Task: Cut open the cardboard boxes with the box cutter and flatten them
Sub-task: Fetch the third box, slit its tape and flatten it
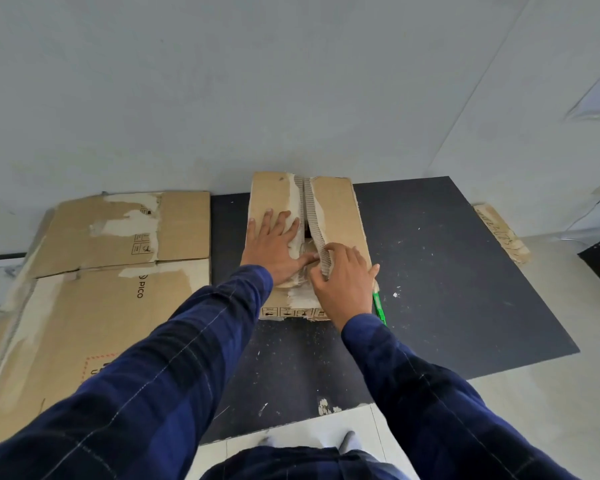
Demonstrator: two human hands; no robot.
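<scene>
A small brown cardboard box (340, 209) stands on the black mat (447, 271), its two top flaps meeting at a torn centre seam. My left hand (274, 247) lies flat with spread fingers on the left flap. My right hand (343, 282) curls its fingers over the inner edge of the right flap at the seam, where the corrugated layer shows. The green box cutter (379, 308) lies on the mat by the box's right side, partly hidden under my right wrist.
A large flattened cardboard box (101, 271) marked PICO lies to the left, overlapping the mat's edge. A torn cardboard strip (501, 232) rests on the floor at the right. A grey wall rises just behind the box. Paper scraps dot the mat.
</scene>
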